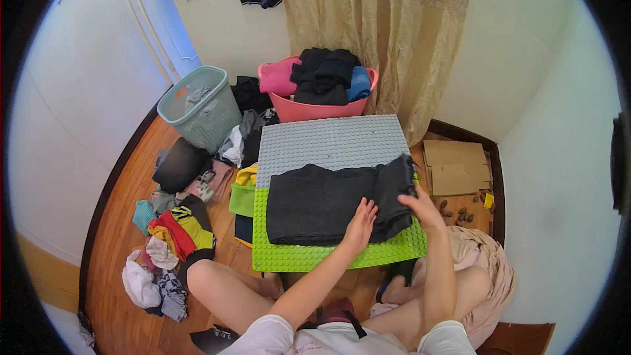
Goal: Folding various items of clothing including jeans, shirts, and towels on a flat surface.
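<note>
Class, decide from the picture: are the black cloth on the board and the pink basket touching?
Apart. The head view shows bare grey board between the black cloth and the pink basket.

White lettering is borne by a black cloth (209, 338) at the lower edge, left of the wearer's shirt; it is shown small and partly blurred. On the white shirt (332, 342), a faint pinkish print is seen, too indistinct to be made out. An orange patch (182, 92) is carried inside the rim of the pale teal basket (210, 121); whether it is a label cannot be told. No number can be read clearly.
</note>
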`<action>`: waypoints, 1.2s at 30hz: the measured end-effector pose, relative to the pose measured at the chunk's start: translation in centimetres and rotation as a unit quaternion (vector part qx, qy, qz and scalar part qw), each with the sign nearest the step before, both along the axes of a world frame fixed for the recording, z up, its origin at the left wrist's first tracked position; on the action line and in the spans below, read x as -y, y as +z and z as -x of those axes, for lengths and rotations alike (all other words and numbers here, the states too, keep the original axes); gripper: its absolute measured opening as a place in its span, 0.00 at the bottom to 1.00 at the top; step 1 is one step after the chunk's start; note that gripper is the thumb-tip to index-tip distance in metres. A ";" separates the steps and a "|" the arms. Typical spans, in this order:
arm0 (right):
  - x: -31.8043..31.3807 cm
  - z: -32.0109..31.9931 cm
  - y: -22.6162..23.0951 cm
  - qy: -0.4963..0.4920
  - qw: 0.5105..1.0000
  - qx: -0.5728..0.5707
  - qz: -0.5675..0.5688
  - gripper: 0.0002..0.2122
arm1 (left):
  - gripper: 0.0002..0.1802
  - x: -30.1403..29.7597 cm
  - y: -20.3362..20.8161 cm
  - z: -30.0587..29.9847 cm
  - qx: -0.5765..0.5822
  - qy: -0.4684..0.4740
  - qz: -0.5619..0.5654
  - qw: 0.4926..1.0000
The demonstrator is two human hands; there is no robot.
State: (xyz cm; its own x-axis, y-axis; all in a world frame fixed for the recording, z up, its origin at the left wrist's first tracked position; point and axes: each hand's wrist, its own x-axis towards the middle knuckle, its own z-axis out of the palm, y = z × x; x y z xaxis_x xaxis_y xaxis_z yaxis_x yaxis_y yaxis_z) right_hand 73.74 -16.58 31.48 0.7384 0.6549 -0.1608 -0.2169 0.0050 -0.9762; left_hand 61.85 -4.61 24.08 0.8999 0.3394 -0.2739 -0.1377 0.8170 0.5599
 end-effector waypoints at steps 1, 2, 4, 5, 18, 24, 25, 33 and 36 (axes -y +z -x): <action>-1.1 0.9 0.7 0.015 0.992 0.080 0.099 0.38 | 0.33 -0.3 0.3 0.1 -0.001 -0.001 0.000 1.000; -3.1 3.2 3.0 0.030 0.972 0.137 0.187 0.38 | 0.32 -1.0 0.6 0.8 -0.016 -0.001 0.031 0.999; -5.8 5.5 1.2 -0.008 0.874 0.404 0.269 0.42 | 0.33 -1.2 0.9 1.2 -0.027 -0.012 0.066 0.997; -7.4 7.4 2.4 0.032 0.851 0.401 0.339 0.43 | 0.31 -1.7 0.7 1.7 -0.012 -0.004 0.158 0.987; -11.6 10.9 -2.5 0.037 0.756 0.509 0.410 0.43 | 0.23 -2.0 3.5 7.4 -0.097 0.110 0.161 0.976; -10.5 10.5 -6.2 -0.048 0.645 0.632 0.427 0.37 | 0.25 -3.5 5.2 5.3 -0.093 0.137 -0.638 0.752; -10.2 11.1 -5.4 -0.036 0.724 0.594 0.347 0.31 | 0.25 -4.2 4.4 4.8 -0.098 0.142 -0.640 0.749; -4.2 6.3 -4.0 -0.229 0.834 0.437 0.246 0.15 | 0.24 -5.9 0.0 4.0 -0.138 0.051 -0.741 0.655; -3.9 2.3 -8.5 -0.148 0.937 0.211 0.235 0.19 | 0.24 -5.2 0.0 3.2 -0.123 0.053 -0.739 0.660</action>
